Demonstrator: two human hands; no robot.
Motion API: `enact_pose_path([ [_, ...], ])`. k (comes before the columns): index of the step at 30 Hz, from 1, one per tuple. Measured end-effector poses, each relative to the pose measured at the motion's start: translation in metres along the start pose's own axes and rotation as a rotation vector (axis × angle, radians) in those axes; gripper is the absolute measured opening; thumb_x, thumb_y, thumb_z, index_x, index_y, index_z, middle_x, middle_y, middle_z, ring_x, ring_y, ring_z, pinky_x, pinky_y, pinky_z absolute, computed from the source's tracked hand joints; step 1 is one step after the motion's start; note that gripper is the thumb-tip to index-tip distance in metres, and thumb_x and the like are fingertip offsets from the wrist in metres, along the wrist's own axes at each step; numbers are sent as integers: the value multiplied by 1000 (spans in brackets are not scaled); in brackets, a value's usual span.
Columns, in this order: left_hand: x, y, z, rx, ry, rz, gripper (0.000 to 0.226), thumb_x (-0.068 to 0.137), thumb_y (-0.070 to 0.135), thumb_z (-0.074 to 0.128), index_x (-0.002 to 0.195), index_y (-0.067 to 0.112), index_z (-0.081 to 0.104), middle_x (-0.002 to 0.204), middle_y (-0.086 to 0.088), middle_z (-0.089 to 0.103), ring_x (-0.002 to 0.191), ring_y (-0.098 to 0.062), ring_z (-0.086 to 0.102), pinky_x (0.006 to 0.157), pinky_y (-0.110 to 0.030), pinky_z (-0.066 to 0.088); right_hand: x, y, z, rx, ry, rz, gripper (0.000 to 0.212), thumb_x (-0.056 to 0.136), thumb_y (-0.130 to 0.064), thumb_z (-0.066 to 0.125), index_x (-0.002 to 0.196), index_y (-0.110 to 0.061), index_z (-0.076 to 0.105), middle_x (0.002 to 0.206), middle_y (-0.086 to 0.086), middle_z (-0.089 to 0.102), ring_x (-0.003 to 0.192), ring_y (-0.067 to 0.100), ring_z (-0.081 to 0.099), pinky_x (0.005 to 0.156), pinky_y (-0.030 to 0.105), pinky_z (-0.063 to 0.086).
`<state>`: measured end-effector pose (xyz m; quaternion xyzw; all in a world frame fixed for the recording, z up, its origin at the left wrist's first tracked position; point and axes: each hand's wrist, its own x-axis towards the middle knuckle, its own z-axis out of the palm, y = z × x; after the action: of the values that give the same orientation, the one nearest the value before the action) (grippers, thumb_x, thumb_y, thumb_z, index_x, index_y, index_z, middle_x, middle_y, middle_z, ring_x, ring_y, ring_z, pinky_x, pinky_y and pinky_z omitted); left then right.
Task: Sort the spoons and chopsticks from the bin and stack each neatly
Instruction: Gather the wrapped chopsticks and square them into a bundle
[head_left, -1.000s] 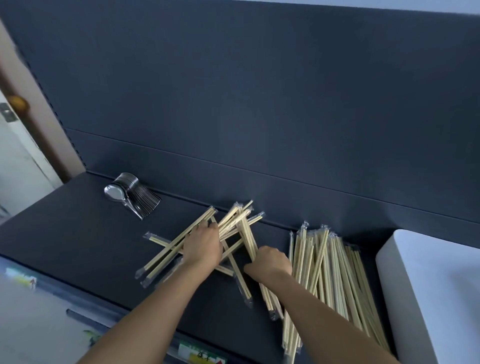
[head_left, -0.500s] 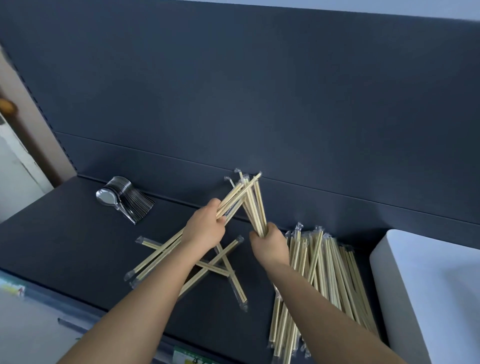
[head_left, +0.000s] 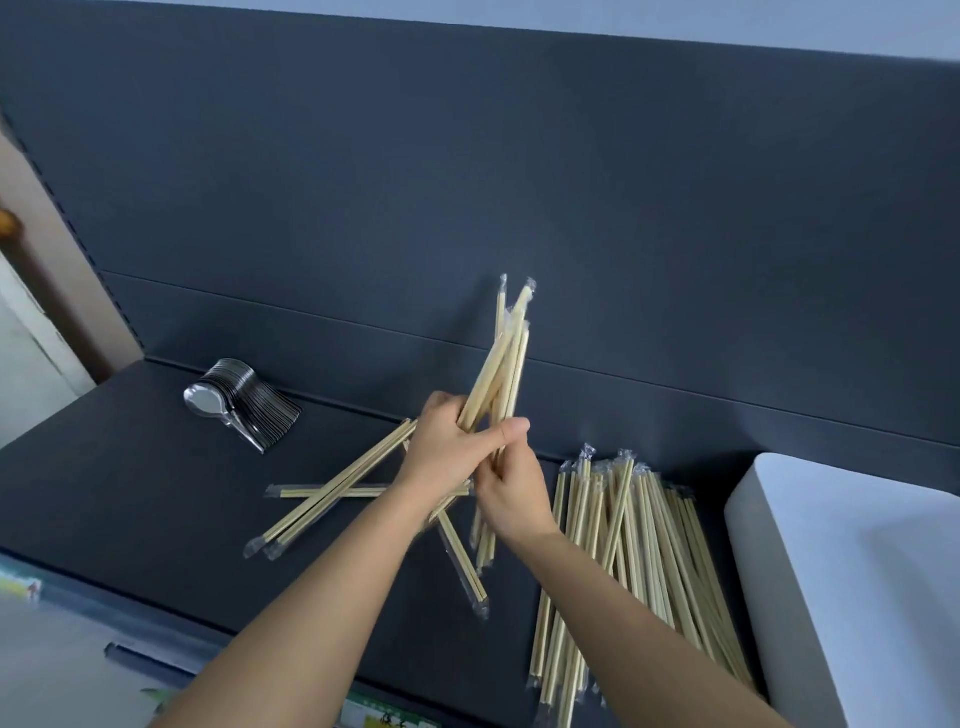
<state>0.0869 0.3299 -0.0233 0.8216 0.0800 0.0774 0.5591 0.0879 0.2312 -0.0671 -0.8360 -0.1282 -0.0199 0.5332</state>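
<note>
My left hand (head_left: 441, 452) and my right hand (head_left: 511, 493) both grip a bundle of wrapped wooden chopsticks (head_left: 501, 364), held nearly upright above the dark shelf (head_left: 130, 493). A few loose wrapped chopsticks (head_left: 332, 493) lie crossed on the shelf under my left arm. To the right lies a larger pile of wrapped chopsticks (head_left: 634, 545), roughly lined up. A fanned stack of metal spoons (head_left: 244, 405) rests at the back left of the shelf.
A white bin (head_left: 857, 597) stands at the right end of the shelf. The dark back panel (head_left: 519, 182) rises behind everything. Price labels (head_left: 384, 719) line the shelf's front edge.
Both hands have lifted a bunch of chopsticks off the shelf and brought them together into one upright bundle. Fewer loose chopsticks lie on the shelf now.
</note>
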Motion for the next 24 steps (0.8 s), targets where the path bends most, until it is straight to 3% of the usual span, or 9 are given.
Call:
enact_pose_path([
  [5, -6, 10, 6, 123, 38, 125, 27, 88, 49, 60, 93, 22, 60, 99, 7, 56, 109, -13, 50, 97, -36, 42, -1, -15, -7, -114, -24, -139, 34, 86, -34, 45, 118, -24, 52, 105, -5, 63, 95, 15, 62, 78, 45, 53],
  [7, -8, 14, 6, 167, 73, 146, 29, 92, 49, 54, 95, 21, 62, 93, 7, 60, 105, -13, 49, 100, -38, 38, -1, -23, -13, -141, -42, -174, 34, 87, -36, 44, 118, -24, 50, 106, -5, 61, 95, 14, 61, 77, 43, 53],
  [12, -12, 32, 5, -281, 6, 82, 24, 97, 39, 54, 95, 18, 64, 87, 5, 73, 84, -13, 69, 83, -33, 53, -4, -24, -32, -410, 4, -266, 55, 81, -53, 37, 123, -19, 47, 106, -4, 58, 85, 16, 60, 69, 37, 51],
  [14, -12, 39, 9, -302, -1, 134, 12, 98, 29, 55, 97, 18, 60, 83, 2, 73, 82, -14, 70, 80, -30, 53, -8, -19, -36, -466, 54, -247, 58, 80, -59, 33, 116, -18, 53, 103, -5, 58, 81, 15, 59, 66, 34, 49],
  [16, -11, 40, 15, -304, -7, 157, 3, 97, 22, 56, 97, 25, 56, 82, 1, 73, 85, -11, 68, 83, -27, 51, -14, -11, -37, -539, 73, -182, 51, 80, -61, 28, 94, -19, 53, 91, -4, 55, 72, 17, 56, 61, 32, 46],
  [18, -11, 31, 21, -308, -22, 129, 17, 95, 15, 58, 99, 31, 54, 87, -1, 72, 90, -10, 66, 86, -25, 49, -18, -2, -38, -560, 27, -107, 43, 81, -59, 32, 86, -19, 50, 84, -5, 53, 69, 17, 54, 61, 32, 45],
  [20, -14, 17, 28, -318, -61, 77, 26, 93, 10, 60, 100, 34, 54, 94, -3, 71, 93, -11, 67, 87, -27, 51, -20, 6, -42, -374, -43, 2, 42, 79, -49, 41, 105, -19, 53, 92, -6, 57, 80, 16, 57, 71, 33, 50],
  [22, -19, 0, 35, -329, -83, 16, 31, 91, 6, 62, 106, 32, 56, 99, 0, 70, 97, -12, 67, 87, -26, 52, -22, 6, -50, -37, -61, 146, 59, 77, -39, 43, 133, -19, 43, 110, -6, 59, 103, 14, 57, 90, 30, 48],
  [24, -23, -9, 40, -334, -92, -11, 31, 92, 5, 60, 116, 24, 55, 102, 8, 66, 96, -3, 63, 81, -13, 49, -22, 1, -56, 212, -25, 209, 66, 78, -37, 43, 141, -19, 38, 124, -5, 55, 119, 12, 51, 104, 30, 39],
])
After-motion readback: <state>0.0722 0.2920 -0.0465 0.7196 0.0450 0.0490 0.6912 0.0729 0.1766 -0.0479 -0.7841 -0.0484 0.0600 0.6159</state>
